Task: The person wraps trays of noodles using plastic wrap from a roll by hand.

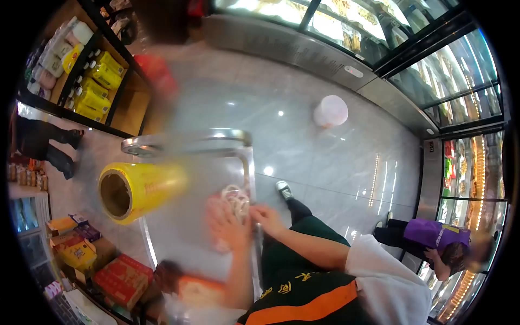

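A bunch of pale, looped pieces, its exact kind unclear, sits at the near edge of a shiny metal table. My left hand lies over it with fingers spread, slightly blurred; a pinkish patch shows beside the palm. At the right side of the bunch, my right hand has its fingers bent together by the table rim; what they pinch is hidden. Further along the table lies a large yellow roll of wrapping film, its hollow cardboard core facing left.
A white bucket stands on the grey floor. Glass display fridges line the far side. A person in a purple vest is at the right. Shelves of yellow bottles and cardboard boxes are at the left.
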